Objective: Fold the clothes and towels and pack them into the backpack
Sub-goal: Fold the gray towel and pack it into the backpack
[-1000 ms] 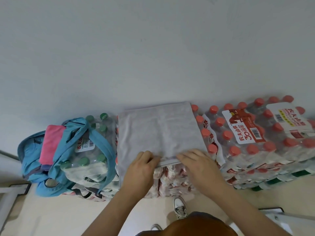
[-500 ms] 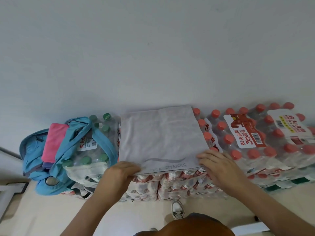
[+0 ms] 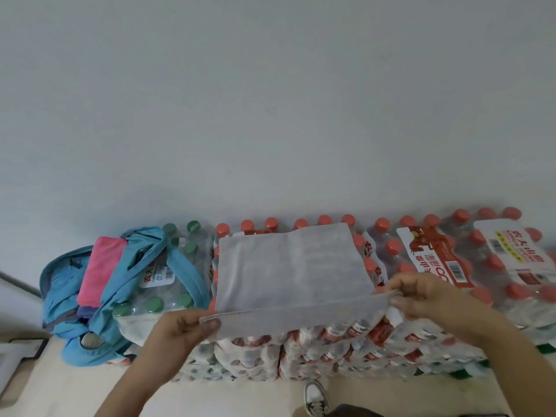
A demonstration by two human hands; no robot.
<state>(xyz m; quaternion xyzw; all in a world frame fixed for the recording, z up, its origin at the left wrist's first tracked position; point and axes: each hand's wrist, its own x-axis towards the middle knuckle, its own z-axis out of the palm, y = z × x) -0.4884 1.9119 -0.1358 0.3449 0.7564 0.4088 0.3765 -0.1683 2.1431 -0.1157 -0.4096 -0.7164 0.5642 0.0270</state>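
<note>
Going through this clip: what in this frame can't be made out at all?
All in the head view:
- The contents of the blue backpack: the pink cloth and the straps cover them.
- The layer count of the grey towel: only its top face shows.
- The left hand: its fingers are hidden under the towel's near edge.
- The small print on the bottle pack label: blurred.

Grey towel (image 3: pixel 288 272) flat on bottle packs; blue backpack (image 3: pixel 75 299) holding pink cloth (image 3: pixel 100 270)
</note>
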